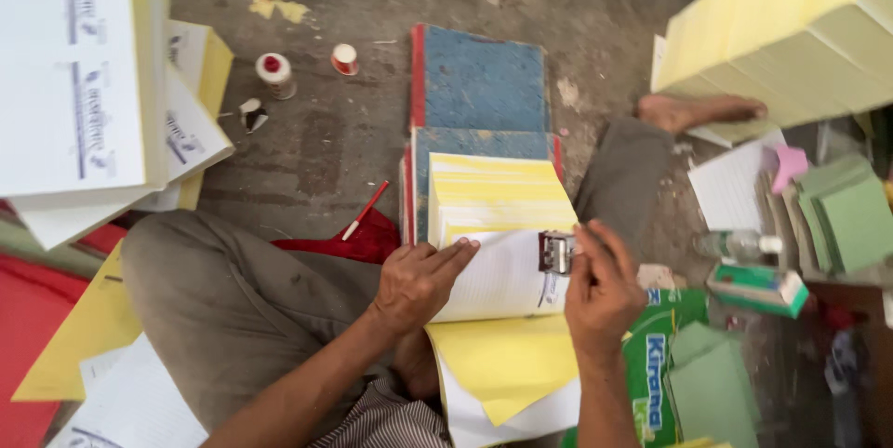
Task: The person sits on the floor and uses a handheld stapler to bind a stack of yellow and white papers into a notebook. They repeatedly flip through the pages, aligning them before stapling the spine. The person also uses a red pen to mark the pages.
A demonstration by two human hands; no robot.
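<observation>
Head view: person sits cross-legged on a grey concrete floor (pixel 353 146), both forearms reaching in from the bottom edge.

Left hand (pixel 419 282): palm down, fingers (pixel 456 255) straight and together, pressed flat on the white page of an open pad (pixel 498 271). Grips nothing, just pins the sheet at its left edge.

Right hand (pixel 603 290): wrist cocked, fingers curled around a small metal stamping device (pixel 556 252), thumb side towards the pad. The device sits upright at the white page's right edge, touching the paper, with most of its body showing left of the fingers. Can't tell how hard it's clamped.

Pad: thick block, yellow sheets fanned up behind the white page, loose yellow and white leaves spilling toward the lap. It lies on a stack of blue-covered books (pixel 479 76) with red spines, between the knees.

Around: red pen (pixel 366 210) on the floor left of the pad, two small red-capped bottles (pixel 276 72) farther up, tall stack of yellow paper (pixel 791 29) top right, green sheets (pixel 851 211) at right, clear plastic bottle (pixel 735 245) and green box (pixel 758 286) near the right hand. White printed sheets (pixel 74 66) top left.
</observation>
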